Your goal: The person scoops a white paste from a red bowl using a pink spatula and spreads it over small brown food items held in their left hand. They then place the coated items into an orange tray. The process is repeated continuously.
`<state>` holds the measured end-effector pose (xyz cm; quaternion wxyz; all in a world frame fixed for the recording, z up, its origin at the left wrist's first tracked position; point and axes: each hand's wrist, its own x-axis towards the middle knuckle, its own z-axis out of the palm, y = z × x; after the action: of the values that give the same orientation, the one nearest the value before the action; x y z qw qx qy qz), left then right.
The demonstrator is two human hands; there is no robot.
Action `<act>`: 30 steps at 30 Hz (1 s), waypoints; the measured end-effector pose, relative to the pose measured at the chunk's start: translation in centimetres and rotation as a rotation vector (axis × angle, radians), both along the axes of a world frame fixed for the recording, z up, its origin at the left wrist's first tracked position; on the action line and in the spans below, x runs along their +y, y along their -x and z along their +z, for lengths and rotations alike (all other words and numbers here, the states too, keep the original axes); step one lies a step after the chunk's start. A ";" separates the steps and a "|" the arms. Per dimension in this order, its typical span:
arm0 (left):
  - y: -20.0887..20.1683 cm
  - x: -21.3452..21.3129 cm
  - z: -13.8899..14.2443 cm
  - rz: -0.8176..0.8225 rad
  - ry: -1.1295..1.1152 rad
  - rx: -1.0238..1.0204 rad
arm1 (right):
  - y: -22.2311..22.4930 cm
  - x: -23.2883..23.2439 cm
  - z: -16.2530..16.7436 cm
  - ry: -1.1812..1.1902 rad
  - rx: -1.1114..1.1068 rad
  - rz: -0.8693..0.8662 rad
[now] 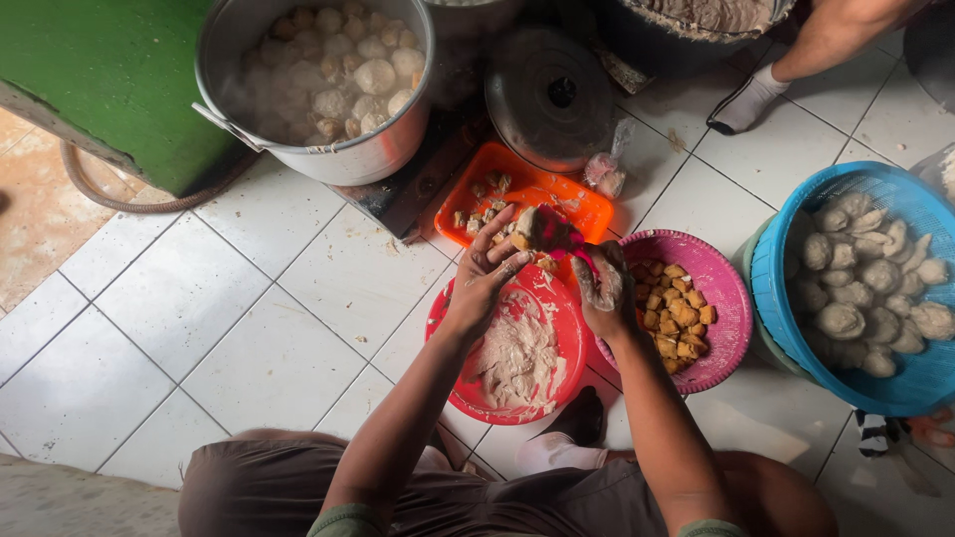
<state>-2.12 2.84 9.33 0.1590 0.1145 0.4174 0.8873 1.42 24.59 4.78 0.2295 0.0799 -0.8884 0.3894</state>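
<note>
Mid-frame, my left hand (487,273) cups a stuffed tofu piece (538,227); my right hand (602,286), paste-coated, has its grip closed around a pink spoon (580,256) above the red bowl (569,328).

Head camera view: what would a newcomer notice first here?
At centre, the left hand cups a pale stuffed lump while the paste-smeared right hand works at it, above a red bowl of pale paste. Right of it sit a pink basket of fried cubes and a blue basket of finished lumps; a big steel pot stands at top left.
</note>
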 end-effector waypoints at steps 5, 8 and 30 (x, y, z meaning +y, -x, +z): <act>0.6 -0.3 -1.3 0.046 0.078 -0.014 | -0.4 0.0 0.4 -0.039 0.076 0.000; 0.8 -0.1 -2.4 0.031 0.139 -0.036 | -0.7 0.2 0.3 -0.050 0.136 0.003; 3.0 -1.5 4.6 0.530 1.379 1.118 | -3.7 -1.5 8.6 -0.172 0.080 -0.078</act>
<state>-5.15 1.32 13.91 -0.2407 0.3069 0.8816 0.2658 5.12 23.06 13.43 0.2720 0.0799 -0.9112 0.2989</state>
